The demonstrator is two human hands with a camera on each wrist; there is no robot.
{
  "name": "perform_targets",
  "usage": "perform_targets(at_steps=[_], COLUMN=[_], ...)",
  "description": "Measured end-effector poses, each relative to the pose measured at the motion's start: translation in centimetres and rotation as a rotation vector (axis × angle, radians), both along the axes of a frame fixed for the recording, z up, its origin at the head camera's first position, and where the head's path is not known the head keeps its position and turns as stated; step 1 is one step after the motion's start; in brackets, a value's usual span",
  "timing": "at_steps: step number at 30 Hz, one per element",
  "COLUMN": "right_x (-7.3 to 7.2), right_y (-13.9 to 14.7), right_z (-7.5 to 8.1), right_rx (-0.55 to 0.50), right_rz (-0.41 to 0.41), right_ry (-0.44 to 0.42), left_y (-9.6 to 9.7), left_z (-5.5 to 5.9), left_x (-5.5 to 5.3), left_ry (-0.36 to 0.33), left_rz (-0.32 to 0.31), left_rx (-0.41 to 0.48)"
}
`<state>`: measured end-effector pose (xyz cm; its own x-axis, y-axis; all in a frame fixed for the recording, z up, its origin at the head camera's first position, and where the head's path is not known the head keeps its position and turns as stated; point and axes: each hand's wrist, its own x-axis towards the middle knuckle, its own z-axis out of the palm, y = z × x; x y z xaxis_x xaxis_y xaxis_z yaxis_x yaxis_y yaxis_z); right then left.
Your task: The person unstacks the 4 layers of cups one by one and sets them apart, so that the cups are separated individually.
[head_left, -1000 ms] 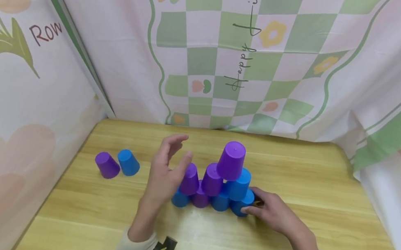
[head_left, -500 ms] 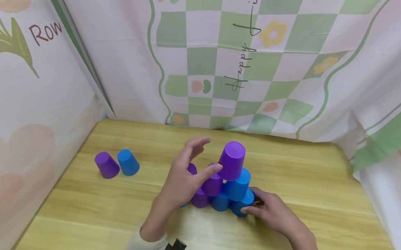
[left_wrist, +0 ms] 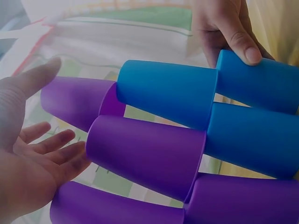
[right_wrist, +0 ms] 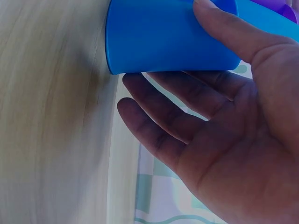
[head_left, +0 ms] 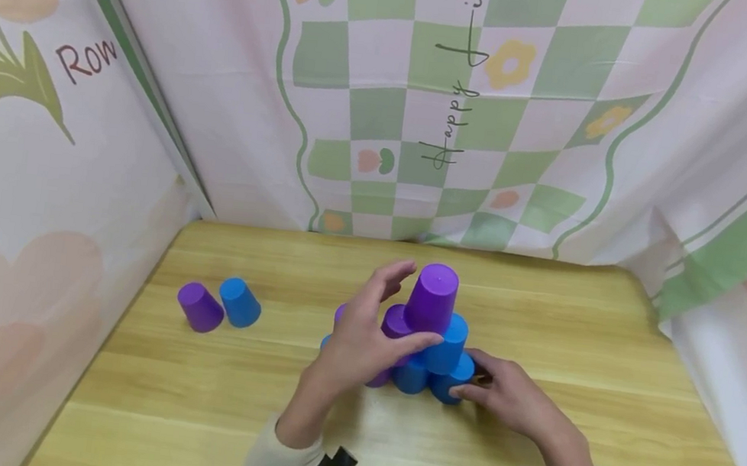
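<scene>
Three tiers of upside-down cups (head_left: 421,325) stand in front of me, a lone purple cup (head_left: 434,297) on top, straddling a purple and a blue. My left hand (head_left: 361,339) is beside it, fingers relaxed and spread; can't tell if they're touching. My right hand (head_left: 514,397) is pinching the bottom-row blue cup (head_left: 448,384) on the right end. Another purple cup (head_left: 200,308) and blue cup (head_left: 239,303) sit off left on the desk (head_left: 189,396), checked curtain (head_left: 443,110) behind.

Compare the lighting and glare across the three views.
Head view: bright, pale sheen on the table; left wrist: cups dim, upper-left corner washed out; right wrist: dim, soft shadow on the table near the blue cup, right hand shaded.
</scene>
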<state>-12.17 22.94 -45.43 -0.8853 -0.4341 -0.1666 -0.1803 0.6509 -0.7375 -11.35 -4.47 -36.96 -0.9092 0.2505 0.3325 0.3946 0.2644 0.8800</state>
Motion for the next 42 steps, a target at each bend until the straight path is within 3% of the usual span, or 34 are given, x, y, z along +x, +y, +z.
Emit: perform_targets(at_steps=[9, 18, 42], right_x=[0.0, 0.0, 0.0], right_y=[0.0, 0.0, -0.3], right_z=[-0.1, -0.1, 0.0], right_rx=[-0.009, -0.014, -0.02], right_rz=[0.002, 0.006, 0.011], right_ry=[0.001, 0.011, 0.024], left_y=[0.3, 0.9, 1.1], left_z=[0.2, 0.6, 0.8], left_x=[0.0, -0.3, -0.3], left_ry=[0.018, 0.09, 0.074], left_rz=[-0.017, -0.026, -0.013], left_rx=[-0.068, -0.1, -0.107])
